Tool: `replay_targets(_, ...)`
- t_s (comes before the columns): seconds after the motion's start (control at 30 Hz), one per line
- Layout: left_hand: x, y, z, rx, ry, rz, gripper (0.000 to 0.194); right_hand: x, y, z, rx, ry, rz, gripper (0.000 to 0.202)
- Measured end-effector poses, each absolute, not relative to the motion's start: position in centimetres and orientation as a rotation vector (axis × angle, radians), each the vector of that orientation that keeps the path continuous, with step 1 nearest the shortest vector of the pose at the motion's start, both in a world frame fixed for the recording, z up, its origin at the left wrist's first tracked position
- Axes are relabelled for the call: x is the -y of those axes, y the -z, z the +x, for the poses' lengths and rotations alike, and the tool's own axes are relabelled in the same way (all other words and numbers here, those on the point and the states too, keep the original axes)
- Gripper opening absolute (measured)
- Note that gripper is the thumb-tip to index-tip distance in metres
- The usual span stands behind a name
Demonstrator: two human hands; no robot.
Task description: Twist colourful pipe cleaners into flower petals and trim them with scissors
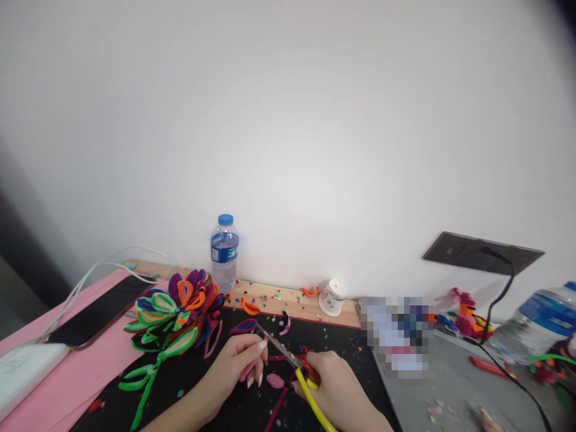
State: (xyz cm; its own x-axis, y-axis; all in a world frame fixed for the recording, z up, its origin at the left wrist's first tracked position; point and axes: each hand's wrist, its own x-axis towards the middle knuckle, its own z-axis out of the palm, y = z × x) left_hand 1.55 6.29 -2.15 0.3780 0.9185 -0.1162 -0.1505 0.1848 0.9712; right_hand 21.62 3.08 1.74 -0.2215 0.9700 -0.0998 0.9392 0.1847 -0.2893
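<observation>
My right hand (pixel 335 381) is closed around the handles of a pair of scissors (pixel 288 355) with orange and yellow grips. Their blades point up and left, with the tips beside the fingers of my left hand (pixel 240 360). Pinched in that left hand is a pink pipe cleaner piece (pixel 246 371), mostly hidden by the fingers. Just beyond lies a purple and blue pipe cleaner petal (pixel 244 326). A small pink petal (pixel 275 380) rests on the black mat (pixel 234 408) between my hands. Left of them lies a many-coloured pipe cleaner flower (pixel 180 306) with a green stem.
Behind the flower stands a water bottle (pixel 225 255). An upturned paper cup (pixel 332 298) sits by the wall among coloured scraps. On the left, a phone (pixel 96 312) lies on pink paper (pixel 108 354). A black cable (pixel 497 300) hangs at the right, near another bottle (pixel 540 318).
</observation>
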Motion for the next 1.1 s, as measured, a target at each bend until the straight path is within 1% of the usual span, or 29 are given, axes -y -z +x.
replay_targets(0.17,-6.3,1.7,1.4,-0.898,-0.915,1.170,0.035,-3.5,-1.1,22.1,2.298,-0.345,-1.910,0.022)
replay_targets(0.33,-6.3,1.3,1.2,-0.983,-0.992,1.235,0.033,-4.3,-0.5,23.4,2.055,-0.155,-2.091,0.016)
replay_targets(0.47,-6.3,1.6,1.4,-0.983,-0.953,1.152,0.033,-4.8,0.0,24.3,1.921,-0.182,-2.140,0.015)
replay_targets(0.57,-6.3,1.7,1.7,-0.923,-0.918,1.079,0.033,-4.9,0.2,24.5,1.925,-0.199,-2.038,0.016)
replay_targets(0.7,-5.9,1.3,1.9,-0.926,-0.883,0.984,0.033,-4.4,-0.9,23.7,1.907,-0.153,-1.780,0.016)
replay_targets(0.87,-5.2,0.9,2.3,-0.953,-0.835,0.981,0.031,-3.0,-1.4,21.4,2.144,-0.515,-1.421,0.004)
replay_targets(0.9,-5.1,1.1,2.4,-0.947,-0.830,0.993,0.031,-2.8,-1.1,21.0,2.168,-0.556,-1.392,0.004)
replay_targets(1.0,-4.9,1.8,2.6,-0.906,-0.823,1.064,0.030,-2.6,0.1,20.2,2.134,-0.592,-1.372,0.019)
replay_targets(1.1,-4.8,2.6,2.6,-0.911,-0.854,1.243,0.027,-2.7,1.1,19.9,2.059,-0.540,-1.389,0.022)
